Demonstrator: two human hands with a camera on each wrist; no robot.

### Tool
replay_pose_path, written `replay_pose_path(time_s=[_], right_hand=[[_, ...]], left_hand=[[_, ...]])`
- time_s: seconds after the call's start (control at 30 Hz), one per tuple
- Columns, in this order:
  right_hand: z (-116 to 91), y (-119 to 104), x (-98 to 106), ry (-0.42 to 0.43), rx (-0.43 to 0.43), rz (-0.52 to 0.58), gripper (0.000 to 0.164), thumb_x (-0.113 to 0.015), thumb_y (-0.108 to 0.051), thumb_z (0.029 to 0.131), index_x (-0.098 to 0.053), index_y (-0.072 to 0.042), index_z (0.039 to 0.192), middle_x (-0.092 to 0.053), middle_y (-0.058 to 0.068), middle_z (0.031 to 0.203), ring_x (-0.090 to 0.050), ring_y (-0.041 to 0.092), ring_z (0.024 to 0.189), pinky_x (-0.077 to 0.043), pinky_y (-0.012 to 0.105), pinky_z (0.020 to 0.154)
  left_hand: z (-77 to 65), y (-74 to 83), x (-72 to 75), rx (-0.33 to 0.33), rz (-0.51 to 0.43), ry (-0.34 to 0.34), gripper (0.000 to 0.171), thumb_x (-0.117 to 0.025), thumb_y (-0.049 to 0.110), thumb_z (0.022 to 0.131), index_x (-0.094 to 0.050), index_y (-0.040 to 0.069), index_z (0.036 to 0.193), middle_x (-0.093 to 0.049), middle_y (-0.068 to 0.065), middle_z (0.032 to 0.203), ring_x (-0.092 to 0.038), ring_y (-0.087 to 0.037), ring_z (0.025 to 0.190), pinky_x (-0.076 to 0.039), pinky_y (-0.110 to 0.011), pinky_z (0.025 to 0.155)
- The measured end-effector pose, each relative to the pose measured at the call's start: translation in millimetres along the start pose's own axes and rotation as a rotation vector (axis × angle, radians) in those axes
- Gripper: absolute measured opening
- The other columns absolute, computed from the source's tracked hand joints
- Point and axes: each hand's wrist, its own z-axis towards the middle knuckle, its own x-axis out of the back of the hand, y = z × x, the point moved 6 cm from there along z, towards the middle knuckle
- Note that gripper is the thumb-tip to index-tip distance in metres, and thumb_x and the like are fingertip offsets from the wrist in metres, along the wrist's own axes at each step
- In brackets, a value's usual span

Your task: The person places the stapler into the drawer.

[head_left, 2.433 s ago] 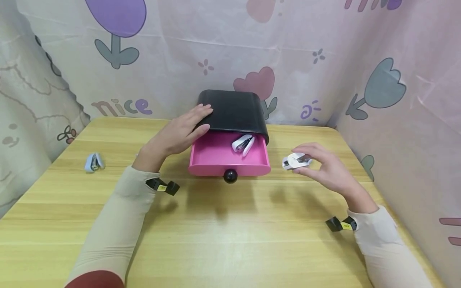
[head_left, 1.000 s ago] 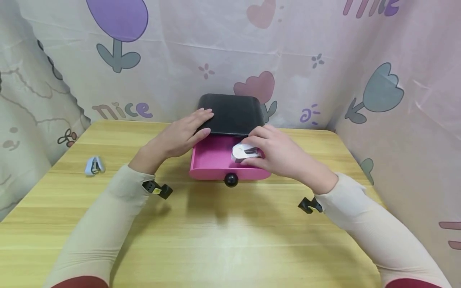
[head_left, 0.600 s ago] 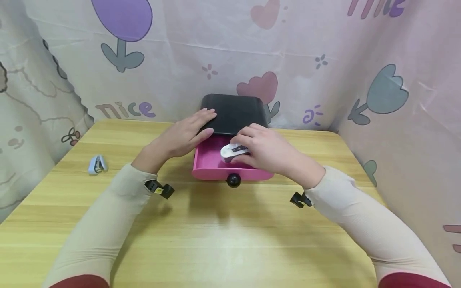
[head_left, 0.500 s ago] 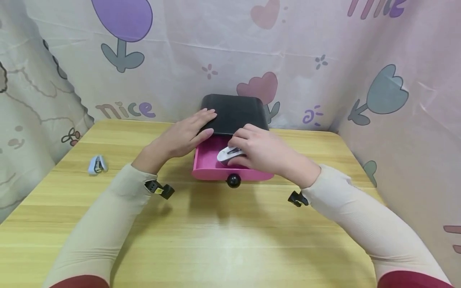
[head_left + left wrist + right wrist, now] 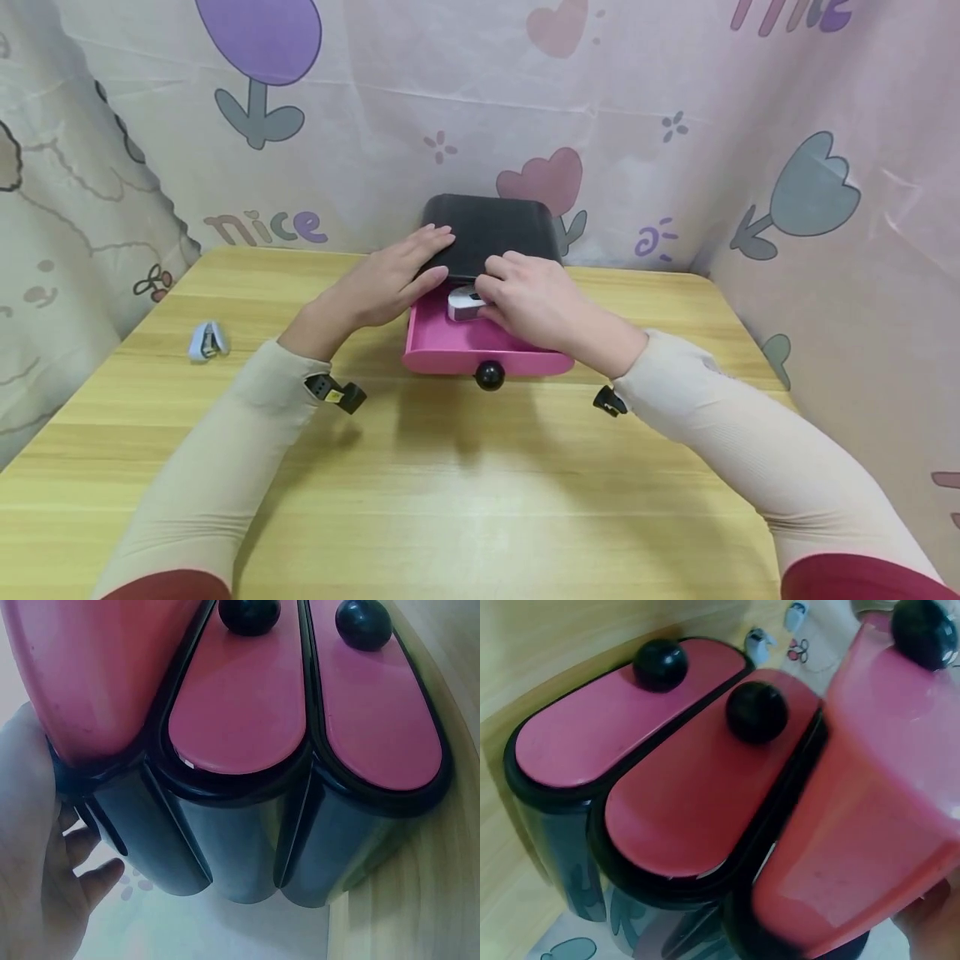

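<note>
A black cabinet [image 5: 491, 229] stands on the table with its pink top drawer [image 5: 442, 362] pulled out. My left hand [image 5: 375, 279] rests on the cabinet's upper left edge, fingers extended; the left wrist view has this hand [image 5: 45, 855] beside the cabinet's side. Inside the drawer, my right hand [image 5: 532, 300] pinches a white mini stapler [image 5: 462, 304] near the drawer's back left. Its fingers cover part of the stapler, and the drawer's right side is hidden behind the hand. In the right wrist view the drawer [image 5: 870, 795] hides most of that hand.
Two lower drawers, a middle one [image 5: 240, 705] and a bottom one [image 5: 382, 720], are closed, with round black knobs. A light blue mini stapler [image 5: 207, 342] lies on the table's left; another stapler [image 5: 759, 643] shows near it in the right wrist view. A printed curtain [image 5: 390, 167] hangs behind.
My right hand has carried the white stapler from right of the cabinet into the drawer, then leftward and back. Another stapler seen earlier in the drawer is now hidden. My left hand has stayed put.
</note>
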Motion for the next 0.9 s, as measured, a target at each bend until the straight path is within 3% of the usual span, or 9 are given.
replay_pose_path(time_s=[0.17, 0.43, 0.7, 0.9], right_hand=[[0, 6, 1, 0.027, -0.043, -0.037, 0.014, -0.066, -0.015, 0.089, -0.062, -0.009, 0.078, -0.052, 0.003, 0.074, -0.051, 0.023, 0.067, -0.047, 0.035, 0.055], [-6, 12, 7, -0.055, -0.127, 0.044, 0.018, -0.071, -0.025, 0.090, -0.061, -0.013, 0.081, -0.053, 0.000, 0.077, -0.051, 0.020, 0.071, -0.045, 0.032, 0.054], [-17, 13, 9, -0.079, -0.148, 0.091, 0.015, -0.072, -0.027, 0.090, -0.065, -0.014, 0.085, -0.055, -0.001, 0.080, -0.051, 0.017, 0.073, -0.046, 0.029, 0.058], [-29, 19, 18, -0.010, -0.168, 0.131, 0.014, -0.072, -0.023, 0.089, -0.064, -0.014, 0.083, -0.054, -0.002, 0.077, -0.051, 0.017, 0.070, -0.045, 0.030, 0.058]], left_hand=[[1.6, 2.0, 1.6, 0.000, 0.003, 0.000, 0.060, -0.035, 0.049, 0.104, -0.031, 0.017, 0.155, -0.024, -0.001, 0.161, -0.014, -0.019, 0.148, -0.022, -0.049, 0.116], [4.1, 4.6, 6.2, -0.040, 0.027, -0.010, 0.059, -0.038, 0.045, 0.104, -0.034, 0.013, 0.153, -0.027, -0.007, 0.159, -0.016, -0.024, 0.148, -0.019, -0.046, 0.117], [10.5, 7.2, 11.5, -0.051, 0.036, -0.122, 0.062, -0.041, 0.045, 0.103, -0.035, 0.005, 0.149, -0.027, -0.012, 0.157, -0.017, -0.028, 0.147, -0.017, -0.045, 0.118], [13.4, 7.9, 8.9, -0.035, 0.078, -0.207, 0.068, -0.033, 0.051, 0.103, -0.021, 0.010, 0.156, -0.012, -0.008, 0.163, -0.006, -0.022, 0.149, -0.012, -0.043, 0.119]])
